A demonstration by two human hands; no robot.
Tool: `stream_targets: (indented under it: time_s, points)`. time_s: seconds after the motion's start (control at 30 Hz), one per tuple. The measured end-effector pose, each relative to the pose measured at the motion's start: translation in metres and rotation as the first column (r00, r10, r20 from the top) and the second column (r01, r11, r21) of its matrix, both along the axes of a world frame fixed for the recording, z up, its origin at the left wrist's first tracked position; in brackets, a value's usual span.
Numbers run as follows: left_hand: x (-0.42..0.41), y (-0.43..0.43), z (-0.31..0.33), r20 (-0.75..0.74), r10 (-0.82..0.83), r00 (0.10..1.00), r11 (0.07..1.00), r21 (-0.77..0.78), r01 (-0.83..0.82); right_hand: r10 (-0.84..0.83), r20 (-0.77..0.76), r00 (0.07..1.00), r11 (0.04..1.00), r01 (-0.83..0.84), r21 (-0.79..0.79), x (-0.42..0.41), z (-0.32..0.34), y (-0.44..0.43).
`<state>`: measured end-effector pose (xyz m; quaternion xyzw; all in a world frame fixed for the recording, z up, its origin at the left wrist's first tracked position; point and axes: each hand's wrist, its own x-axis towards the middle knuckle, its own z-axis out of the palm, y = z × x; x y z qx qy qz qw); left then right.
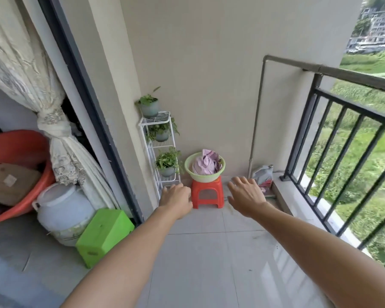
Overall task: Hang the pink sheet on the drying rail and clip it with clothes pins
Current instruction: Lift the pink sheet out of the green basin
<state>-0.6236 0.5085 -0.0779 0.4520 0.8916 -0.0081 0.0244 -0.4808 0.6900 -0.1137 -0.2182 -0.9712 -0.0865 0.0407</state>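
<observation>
Reaching for the sheet

Head view: the pink sheet (206, 164) lies bunched in a green basin (188, 166) on a red stool (207, 192) at twelve o'clock, probably raised for easy lifting. The left hand (176, 196) and right hand (246, 196) are apart, relaxed, empty, short of it.

pink sheet (206, 163) crumpled cloth; basin (188, 163), red stool (207, 192) smooth plastic; floor tiles (209, 263) glossy; railing (333, 141) dark metal.
</observation>
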Motion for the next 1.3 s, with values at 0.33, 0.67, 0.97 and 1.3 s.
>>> stream_targets:
  time_s: [0.33,0.67,0.97,1.3]
  points:
    - [-0.160,0.145,-0.031,0.091,0.047,0.995,0.998,-0.037,-0.044,0.023,0.064,0.998,1.000,-0.021,-0.019,-0.156,-0.016,0.162]
    - [-0.350,0.288,-0.085,0.161,-0.003,0.987,0.997,-0.076,0.015,-0.054,0.121,0.991,0.993,0.067,-0.102,-0.331,-0.068,0.301]
    - [-0.490,0.413,-0.116,0.232,-0.018,0.973,0.990,-0.132,0.049,-0.086,0.179,0.980,0.974,0.120,-0.192,-0.457,-0.096,0.415]
    - [-0.590,0.543,-0.209,0.388,0.150,0.910,0.961,-0.274,-0.042,-0.025,0.340,0.940,0.924,0.152,-0.351,-0.564,-0.203,0.551]
